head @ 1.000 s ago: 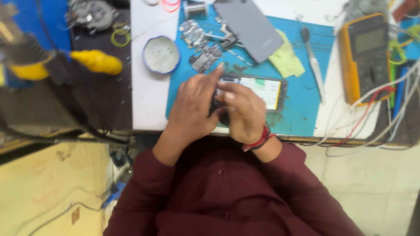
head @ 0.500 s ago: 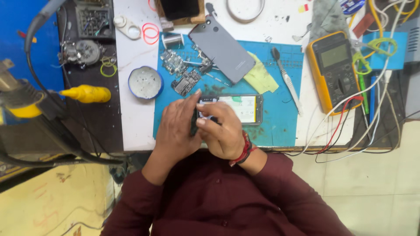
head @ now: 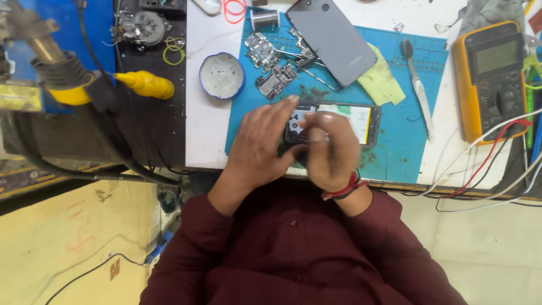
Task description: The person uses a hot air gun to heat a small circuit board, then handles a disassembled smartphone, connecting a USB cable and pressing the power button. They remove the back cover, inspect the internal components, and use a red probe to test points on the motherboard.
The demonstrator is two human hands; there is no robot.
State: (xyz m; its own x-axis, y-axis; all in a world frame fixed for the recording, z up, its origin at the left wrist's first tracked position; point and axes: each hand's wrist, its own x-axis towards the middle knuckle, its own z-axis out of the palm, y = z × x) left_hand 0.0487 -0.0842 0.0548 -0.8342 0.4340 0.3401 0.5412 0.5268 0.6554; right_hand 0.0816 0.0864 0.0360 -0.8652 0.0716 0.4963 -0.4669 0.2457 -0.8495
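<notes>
An opened phone (head: 350,121) lies face down on the blue work mat (head: 406,147), its insides showing. My left hand (head: 262,144) rests on the phone's left end, fingers spread over it. My right hand (head: 330,149), with a red band on the wrist, is closed above the phone's left part, fingertips pinched together; whether it holds a small tool or part is hidden. The phone's grey back cover (head: 333,39) lies further back on the mat, with loose circuit boards (head: 271,68) beside it.
A round white dish (head: 222,75) sits left of the mat. A yellow multimeter (head: 491,79) with red and white leads stands at the right. A brush (head: 418,85), a yellow cloth (head: 381,82) and a solder spool (head: 264,18) lie on the table. A yellow-handled tool (head: 144,83) is at left.
The view has shifted, so the table sits further right and lower in the frame. Both hands stay on the phone's left end; my left fingers have spread a little.
</notes>
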